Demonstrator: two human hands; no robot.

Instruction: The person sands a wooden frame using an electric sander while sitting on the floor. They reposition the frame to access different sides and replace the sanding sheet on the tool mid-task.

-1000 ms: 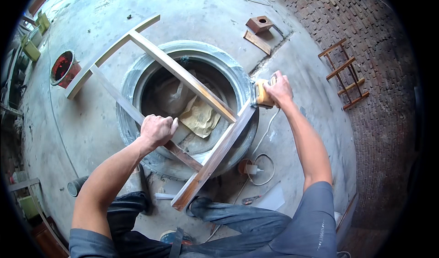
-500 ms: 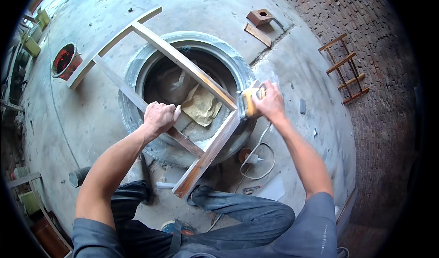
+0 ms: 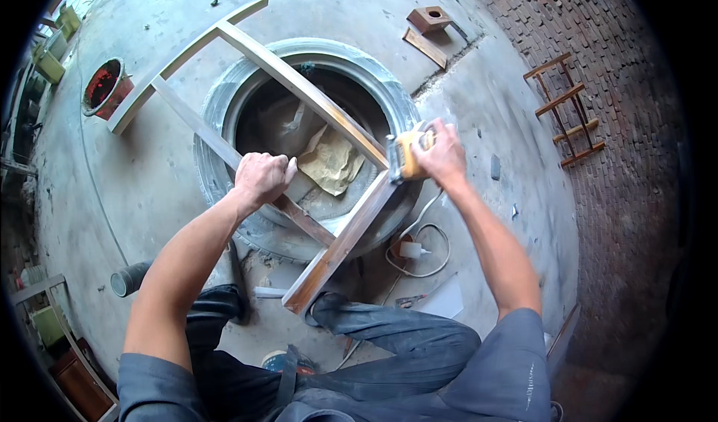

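A wooden frame (image 3: 303, 91) with two long rails and crosspieces at both ends lies slanted across a big tyre (image 3: 215, 112) on the floor. My left hand (image 3: 262, 177) is closed around the frame's left rail. In my right hand (image 3: 444, 155) is a yellow-and-black power sander (image 3: 405, 156), held at the right corner where a rail meets the near crosspiece. Its sanding face is hidden from view. Inside the tyre's opening lies a crumpled yellowish sheet (image 3: 329, 164).
A red-stained bucket (image 3: 107, 87) stands at the left. A pale cord (image 3: 447, 246) loops beside a small white bottle (image 3: 411, 250) right of the tyre. Further off are a wooden box (image 3: 429, 20), a loose board (image 3: 425, 48) and a small wooden rack (image 3: 559, 109) against bricks.
The sander stays near the frame's right corner and has tilted slightly in my right hand. My left hand keeps its hold on the rail. The view has shifted a little.
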